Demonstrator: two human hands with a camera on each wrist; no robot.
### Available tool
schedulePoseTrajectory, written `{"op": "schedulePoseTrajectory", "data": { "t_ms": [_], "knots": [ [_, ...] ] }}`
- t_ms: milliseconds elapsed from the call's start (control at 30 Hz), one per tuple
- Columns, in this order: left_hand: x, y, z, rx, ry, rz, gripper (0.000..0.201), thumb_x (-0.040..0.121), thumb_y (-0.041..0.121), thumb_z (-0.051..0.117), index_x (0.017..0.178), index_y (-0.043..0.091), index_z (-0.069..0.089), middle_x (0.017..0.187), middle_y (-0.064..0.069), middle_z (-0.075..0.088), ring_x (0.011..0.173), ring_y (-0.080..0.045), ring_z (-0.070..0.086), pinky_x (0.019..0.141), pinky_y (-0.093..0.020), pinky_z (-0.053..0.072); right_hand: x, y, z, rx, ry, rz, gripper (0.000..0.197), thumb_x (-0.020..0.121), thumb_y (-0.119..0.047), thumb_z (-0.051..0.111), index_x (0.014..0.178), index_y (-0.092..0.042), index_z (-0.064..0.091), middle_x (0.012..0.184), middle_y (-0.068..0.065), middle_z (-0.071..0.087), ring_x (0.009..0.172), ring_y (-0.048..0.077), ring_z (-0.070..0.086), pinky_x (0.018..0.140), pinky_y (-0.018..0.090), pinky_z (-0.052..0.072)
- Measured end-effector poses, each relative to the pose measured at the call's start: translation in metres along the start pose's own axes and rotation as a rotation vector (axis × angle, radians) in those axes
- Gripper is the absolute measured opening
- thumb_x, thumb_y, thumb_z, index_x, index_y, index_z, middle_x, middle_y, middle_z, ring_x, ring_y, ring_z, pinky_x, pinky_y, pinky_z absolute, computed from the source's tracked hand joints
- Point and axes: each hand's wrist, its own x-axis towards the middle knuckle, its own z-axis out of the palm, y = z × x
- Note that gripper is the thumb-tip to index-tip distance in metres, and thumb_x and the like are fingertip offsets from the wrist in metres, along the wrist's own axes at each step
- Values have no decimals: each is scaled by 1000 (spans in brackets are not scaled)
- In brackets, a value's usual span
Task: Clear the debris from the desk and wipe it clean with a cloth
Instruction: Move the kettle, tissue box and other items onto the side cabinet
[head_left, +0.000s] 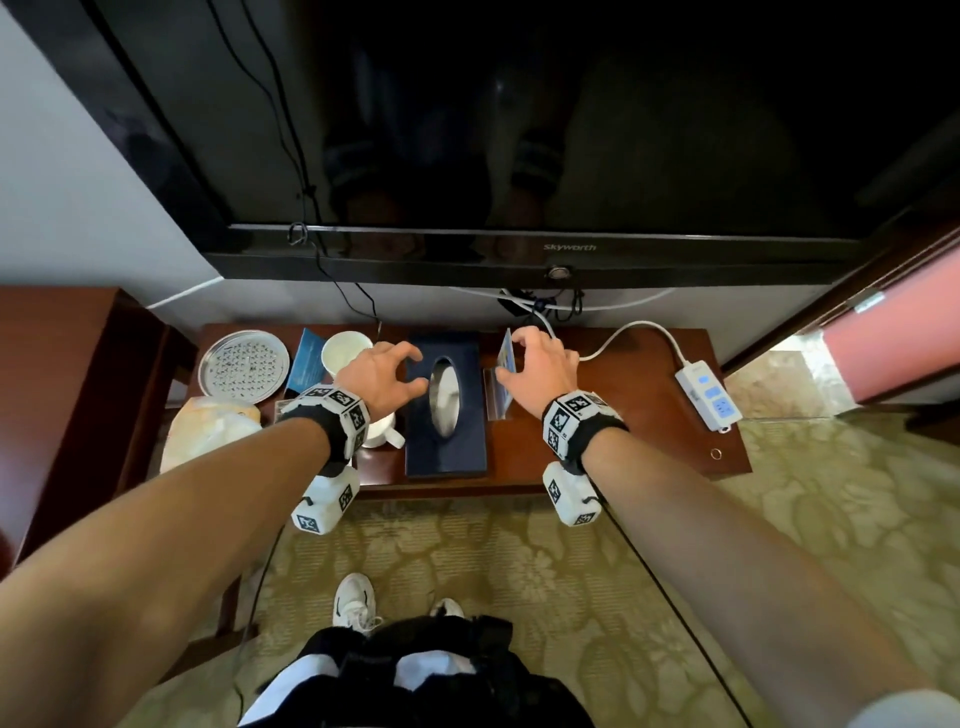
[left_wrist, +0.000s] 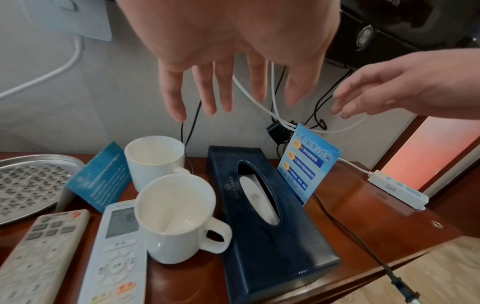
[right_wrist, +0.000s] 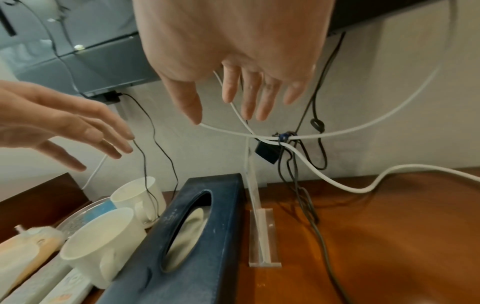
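Head view: I see both hands over the desk (head_left: 623, 415), fingers spread, grasping nothing: left hand (head_left: 382, 376) left of the tissue box (head_left: 447, 410), right hand (head_left: 540, 371) right, possibly touching the card (head_left: 506, 358).

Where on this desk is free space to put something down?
The bare wood between the acrylic card stand and the white power strip is free, crossed only by cables near the wall. Left of the tissue box it is crowded: two mugs, remotes, a metal tray.
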Motion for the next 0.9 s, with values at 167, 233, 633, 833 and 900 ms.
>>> {"op": "schedulePoseTrajectory", "data": {
  "t_ms": [167, 233, 633, 833, 900],
  "knots": [
    [-33, -16, -9, -21, 62, -55, 43, 91, 45, 57, 130, 28, 51, 138, -6, 48, 126, -26, 46, 102, -41, 41, -6, -34, -2, -52, -39, -126, 48, 87, -38, 62, 131, -26, 46, 131, 0, 54, 124, 24, 46, 106, 42, 26],
    [-50, -26, -16, -39, 92, -87, 42, 90, 45, 58, 128, 29, 51, 138, -5, 48, 124, -26, 48, 101, -41, 42, -11, -55, 2, -54, -80, -171, 46, 87, -35, 61, 130, -25, 47, 131, 1, 54, 124, 25, 46, 107, 43, 29],
    [-195, -125, -80, -77, 365, -375, 39, 87, 44, 59, 123, 29, 54, 134, -2, 51, 125, -24, 45, 99, -38, 41, -65, -227, 44, -21, -259, -456, 37, 86, -37, 60, 121, -28, 50, 120, 1, 57, 107, 27, 58, 90, 38, 47],
    [-311, -205, -111, -91, 502, -512, 35, 90, 47, 54, 121, 31, 53, 130, -1, 52, 120, -22, 47, 97, -40, 44, -132, -345, 81, -70, -270, -630, 35, 84, -34, 59, 117, -26, 53, 119, 1, 59, 110, 27, 57, 90, 34, 42],
    [-356, -233, -115, -115, 527, -552, 34, 90, 42, 56, 121, 27, 55, 128, -4, 53, 119, -24, 47, 98, -39, 43, -163, -381, 98, -65, -293, -679, 36, 83, -35, 58, 118, -27, 52, 118, 0, 58, 108, 26, 58, 91, 35, 46]
  ]
}}
